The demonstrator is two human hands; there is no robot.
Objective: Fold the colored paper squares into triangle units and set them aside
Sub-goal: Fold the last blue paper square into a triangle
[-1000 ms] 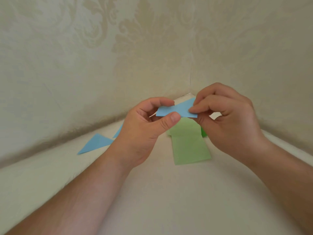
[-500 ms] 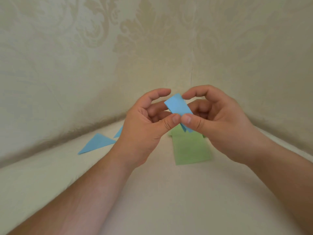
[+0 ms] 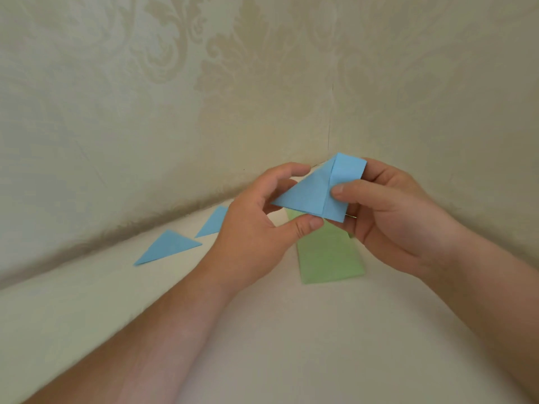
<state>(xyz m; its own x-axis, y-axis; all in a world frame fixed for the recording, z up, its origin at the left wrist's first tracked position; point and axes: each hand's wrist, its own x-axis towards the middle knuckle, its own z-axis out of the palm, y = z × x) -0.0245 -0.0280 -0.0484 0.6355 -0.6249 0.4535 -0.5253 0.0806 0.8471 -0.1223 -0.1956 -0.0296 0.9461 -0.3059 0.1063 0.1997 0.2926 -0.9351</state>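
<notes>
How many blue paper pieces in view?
3. One blue piece is held up between the left hand and right hand; two folded blue triangles lie on the surface at left, the nearer and farther. More may be hidden behind the hands.

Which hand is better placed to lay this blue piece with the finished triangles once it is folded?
Left, probably. The finished triangles lie on the left hand's side; the right hand would have to cross over. Both pinch the blue piece.

A single wide-angle view from the person's head looks forward and down, close over both forearms, toward a corner where two patterned walls meet the pale surface. The hands sit near the middle of the view.
</notes>
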